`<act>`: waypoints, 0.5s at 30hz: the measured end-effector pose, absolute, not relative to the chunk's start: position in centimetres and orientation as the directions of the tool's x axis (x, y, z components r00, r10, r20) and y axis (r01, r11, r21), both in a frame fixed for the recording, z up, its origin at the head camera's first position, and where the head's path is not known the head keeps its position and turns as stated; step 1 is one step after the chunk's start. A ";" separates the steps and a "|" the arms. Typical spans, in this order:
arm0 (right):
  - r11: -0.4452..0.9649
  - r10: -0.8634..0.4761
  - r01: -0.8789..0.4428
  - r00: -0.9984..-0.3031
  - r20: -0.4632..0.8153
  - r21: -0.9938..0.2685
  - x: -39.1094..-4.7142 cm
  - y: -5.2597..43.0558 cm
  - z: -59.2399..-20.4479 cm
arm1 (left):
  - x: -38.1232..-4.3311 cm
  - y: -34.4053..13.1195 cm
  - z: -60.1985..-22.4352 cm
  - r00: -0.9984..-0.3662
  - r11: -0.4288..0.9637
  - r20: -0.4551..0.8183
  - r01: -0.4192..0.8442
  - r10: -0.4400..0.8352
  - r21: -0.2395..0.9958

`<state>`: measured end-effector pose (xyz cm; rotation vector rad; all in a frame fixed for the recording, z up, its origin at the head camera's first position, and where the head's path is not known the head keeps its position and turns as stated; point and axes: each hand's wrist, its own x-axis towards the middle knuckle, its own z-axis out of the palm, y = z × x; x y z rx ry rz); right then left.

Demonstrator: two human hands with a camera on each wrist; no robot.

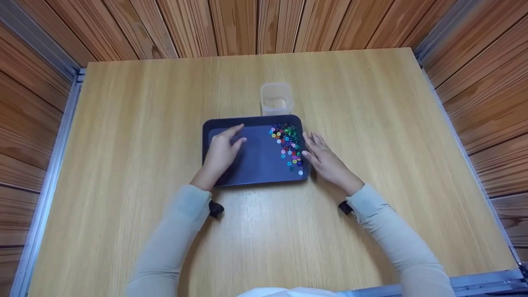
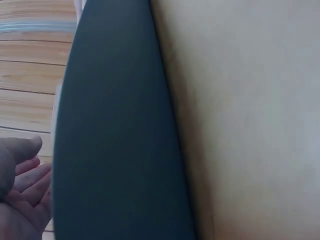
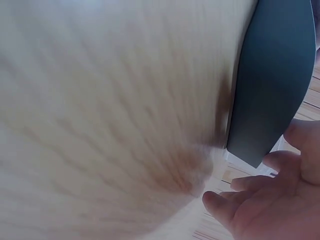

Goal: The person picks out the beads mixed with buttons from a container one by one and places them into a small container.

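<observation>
A dark blue rectangular tray [image 1: 255,165] lies on the table, its right side strewn with several small round buttons [image 1: 292,144] in many colours. Over the tray's left part is my left hand [image 1: 220,152], thumb and index finger apart and nothing between them; the left wrist view shows that hand [image 2: 25,200] beyond the tray's side wall [image 2: 115,125]. My right hand [image 1: 328,163] is at the tray's right edge, fingers fairly straight and fingertips right at the rim. In the right wrist view, its thumb and fingers [image 3: 282,162] are spread beside the tray's corner [image 3: 270,80].
Just behind the tray stands a translucent plastic container [image 1: 277,99]. Wood-plank walls [image 1: 255,27] and metal rails border the wooden table [image 1: 144,123]. Each wrist wears a small black camera [image 1: 215,209].
</observation>
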<state>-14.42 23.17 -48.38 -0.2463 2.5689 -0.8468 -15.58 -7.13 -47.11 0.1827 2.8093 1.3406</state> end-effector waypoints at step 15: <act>0.811 -0.309 -0.062 -0.890 -0.336 -0.582 -14.3 23.2 -48.1 | -16.8 -2.3 -48.1 -0.987 0.499 -0.102 -0.028 0.123 0.866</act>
